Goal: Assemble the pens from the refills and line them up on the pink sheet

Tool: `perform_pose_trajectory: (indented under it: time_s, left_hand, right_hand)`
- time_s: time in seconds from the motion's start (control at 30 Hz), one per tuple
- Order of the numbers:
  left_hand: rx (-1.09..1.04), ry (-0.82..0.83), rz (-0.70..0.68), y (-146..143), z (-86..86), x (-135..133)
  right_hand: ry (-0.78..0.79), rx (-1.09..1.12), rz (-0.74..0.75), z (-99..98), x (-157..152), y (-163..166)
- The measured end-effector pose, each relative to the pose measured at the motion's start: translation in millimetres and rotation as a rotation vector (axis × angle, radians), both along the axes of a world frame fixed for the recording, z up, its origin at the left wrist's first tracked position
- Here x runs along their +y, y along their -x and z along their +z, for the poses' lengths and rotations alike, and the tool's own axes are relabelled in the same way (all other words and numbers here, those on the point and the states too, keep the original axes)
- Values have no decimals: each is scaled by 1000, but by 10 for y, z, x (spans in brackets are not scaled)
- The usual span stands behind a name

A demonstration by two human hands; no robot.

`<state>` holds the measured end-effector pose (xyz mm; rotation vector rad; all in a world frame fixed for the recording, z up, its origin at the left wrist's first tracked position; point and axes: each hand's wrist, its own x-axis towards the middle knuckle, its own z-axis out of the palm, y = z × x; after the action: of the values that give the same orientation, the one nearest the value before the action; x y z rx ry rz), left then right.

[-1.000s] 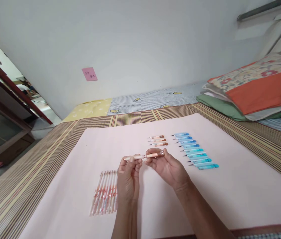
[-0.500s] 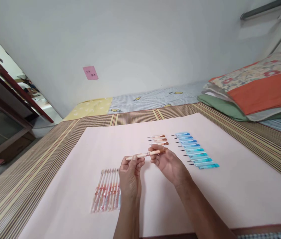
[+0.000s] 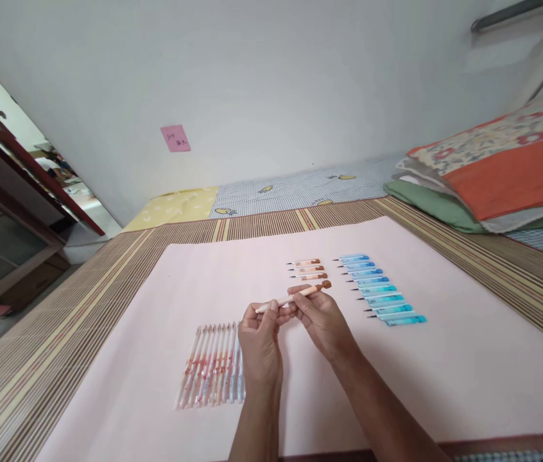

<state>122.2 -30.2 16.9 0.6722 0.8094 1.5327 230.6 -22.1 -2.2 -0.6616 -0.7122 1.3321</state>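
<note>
Both my hands hold one peach-coloured pen [image 3: 300,294] with a brown end, a little above a pale pink sheet [image 3: 156,308]. My left hand [image 3: 262,340] pinches its pale cap end. My right hand [image 3: 319,317] grips the barrel, fingers closed. Just beyond the pen lie three peach pens [image 3: 309,269] in a short row. To their right is a row of several blue pens [image 3: 377,289]. A row of several clear pink-patterned tubes [image 3: 214,366] lies left of my left wrist.
The pink sheet covers a striped woven mat [image 3: 60,321] on a bed. Folded bedding and an orange pillow [image 3: 493,173] are stacked at the right. A pink note [image 3: 175,138] is stuck on the white wall. A dark wooden cabinet [image 3: 2,212] stands at the left.
The pen has tilted, its brown end rising toward the row of peach pens. My hands have drawn closer together and shifted slightly right.
</note>
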Motion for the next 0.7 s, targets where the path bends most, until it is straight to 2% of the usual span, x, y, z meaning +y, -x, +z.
perform_pose_trajectory:
  time_s: [0.17,0.37,0.43,0.57,0.7]
  left_hand:
    - [160,-67,10,33,-42,-40]
    - [279,-154,57,52,44,-87]
    - [232,-117,52,64,45,-61]
    - [-12,34,17,126,-1,45]
    - [-114,96,17,199,-15,109]
  right_hand:
    - [1,-79,-55,-47,11,-6]
    - [52,-38,-72,-46,2,66]
    - [34,-28,-29,-6,-7,62]
    - [-23,47,79,101,-4,-66]
    - [6,123,110,144,19,-231]
